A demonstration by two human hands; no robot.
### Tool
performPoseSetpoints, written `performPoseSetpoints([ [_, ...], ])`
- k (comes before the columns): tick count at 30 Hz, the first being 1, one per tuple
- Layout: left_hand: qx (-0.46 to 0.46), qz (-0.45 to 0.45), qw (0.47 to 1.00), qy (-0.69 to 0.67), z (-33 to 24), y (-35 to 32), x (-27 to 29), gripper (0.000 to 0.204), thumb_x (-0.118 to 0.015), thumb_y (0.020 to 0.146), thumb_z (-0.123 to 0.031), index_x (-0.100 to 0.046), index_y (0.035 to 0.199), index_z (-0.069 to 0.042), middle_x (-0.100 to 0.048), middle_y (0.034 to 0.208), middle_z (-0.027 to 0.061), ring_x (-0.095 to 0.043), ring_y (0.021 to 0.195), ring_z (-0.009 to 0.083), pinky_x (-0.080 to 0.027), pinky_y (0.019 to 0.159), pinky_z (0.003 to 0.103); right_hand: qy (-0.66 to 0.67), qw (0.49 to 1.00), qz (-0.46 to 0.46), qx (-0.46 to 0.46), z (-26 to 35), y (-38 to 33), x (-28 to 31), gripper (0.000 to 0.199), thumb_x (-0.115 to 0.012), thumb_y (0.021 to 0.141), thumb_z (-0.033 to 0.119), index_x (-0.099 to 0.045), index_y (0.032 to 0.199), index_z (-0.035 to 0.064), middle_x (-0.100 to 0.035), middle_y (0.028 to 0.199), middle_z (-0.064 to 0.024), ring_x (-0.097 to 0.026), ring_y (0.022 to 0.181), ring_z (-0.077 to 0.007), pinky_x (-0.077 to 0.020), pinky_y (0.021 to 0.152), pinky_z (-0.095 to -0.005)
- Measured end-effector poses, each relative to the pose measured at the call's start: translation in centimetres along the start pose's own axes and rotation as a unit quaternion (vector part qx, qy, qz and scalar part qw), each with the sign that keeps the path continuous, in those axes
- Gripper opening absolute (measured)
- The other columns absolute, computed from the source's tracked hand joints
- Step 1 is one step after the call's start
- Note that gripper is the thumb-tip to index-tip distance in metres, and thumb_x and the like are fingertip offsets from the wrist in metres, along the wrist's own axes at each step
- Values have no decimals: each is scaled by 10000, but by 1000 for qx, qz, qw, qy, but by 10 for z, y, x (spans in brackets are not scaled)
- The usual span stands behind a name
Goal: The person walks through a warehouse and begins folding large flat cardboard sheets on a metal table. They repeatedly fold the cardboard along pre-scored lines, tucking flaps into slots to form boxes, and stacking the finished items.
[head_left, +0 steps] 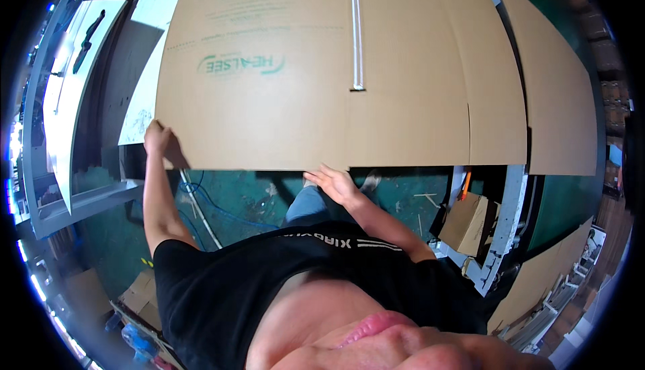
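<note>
A large flat cardboard sheet with green print lies in front of me. A slot runs down its face, with a pale strip showing inside. My left hand is closed at the sheet's left edge, close to the near left corner. Against the near edge, around its middle, rests my right hand; its fingers are stretched out and touch the cardboard. The undersides of both hands' grips are hidden.
A second cardboard panel lies along the right side, past a narrow gap. White boards in a grey frame stand at left. Below right, a metal leg stands beside cardboard pieces. A blue hose crosses the green floor.
</note>
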State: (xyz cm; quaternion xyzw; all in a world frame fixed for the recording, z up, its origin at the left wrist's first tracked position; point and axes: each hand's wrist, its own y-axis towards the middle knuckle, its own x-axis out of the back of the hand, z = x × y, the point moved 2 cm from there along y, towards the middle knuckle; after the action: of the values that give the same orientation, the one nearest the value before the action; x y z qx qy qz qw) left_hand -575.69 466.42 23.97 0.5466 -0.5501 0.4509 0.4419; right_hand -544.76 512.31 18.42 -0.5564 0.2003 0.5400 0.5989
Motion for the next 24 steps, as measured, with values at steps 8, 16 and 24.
performPoseSetpoints([
  [8,-369,172,913,-18,-267,-166,-90,892,-752,693,-414,-333,1426,-125,-271,1498,148,-208,1401,351,-144,1155,505,-680,685,-25,259,41,54,-28,122,-585,862,78,-617,962,16,-674,870,-134,-672,704,-246,-528,615,-331],
  [16,-451,102,886,45,-268,-154,-140,914,-624,702,-571,-372,1386,-20,-337,1448,209,-271,1352,441,-211,1124,542,-911,277,-104,286,96,113,21,535,-567,808,295,-496,1288,70,-390,1400,-197,-335,1320,-385,-174,1098,-591],
  [24,-484,-19,868,111,-285,-149,-164,603,-585,813,-341,-479,1292,10,-427,1390,213,-385,1286,449,-324,1064,555,-915,304,-70,258,100,119,21,642,-548,811,239,-369,1409,92,-302,1455,-183,-232,1369,-382,-128,1110,-590],
])
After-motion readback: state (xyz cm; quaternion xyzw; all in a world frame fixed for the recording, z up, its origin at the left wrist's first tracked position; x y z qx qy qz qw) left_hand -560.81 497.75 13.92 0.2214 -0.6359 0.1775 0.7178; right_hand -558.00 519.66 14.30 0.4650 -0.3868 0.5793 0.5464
